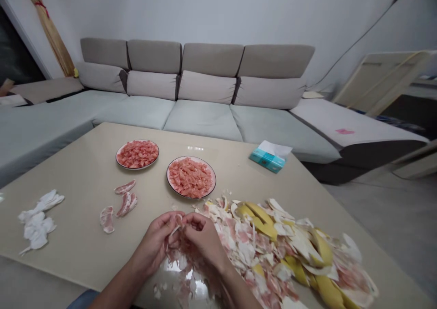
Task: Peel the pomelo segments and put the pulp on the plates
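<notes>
Against the pale wall [211, 8] of the room runs a grey sofa [201, 118], and in front of it I have a glossy, light table [85, 163]. Near its close edge the hands are together: the left hand [155, 238] and the right hand [204, 238] meet at the fingertips, both pinching a small piece of fruit [176, 225]. It sits between them, above pink scraps [184, 272] on the table; the fingers hide much of it from me. Just beyond, I see a dark-rimmed plate [213, 179] heaped with pink pulp [190, 178]; a second heaped plate [146, 165] stands farther left. Beside the left hand lie a few fruit segments [107, 219], and well to their left, crumpled tissues [37, 229]. On my right spreads a pile of yellow and white peel [261, 220], with a blue tissue pack [267, 159] behind it.
</notes>
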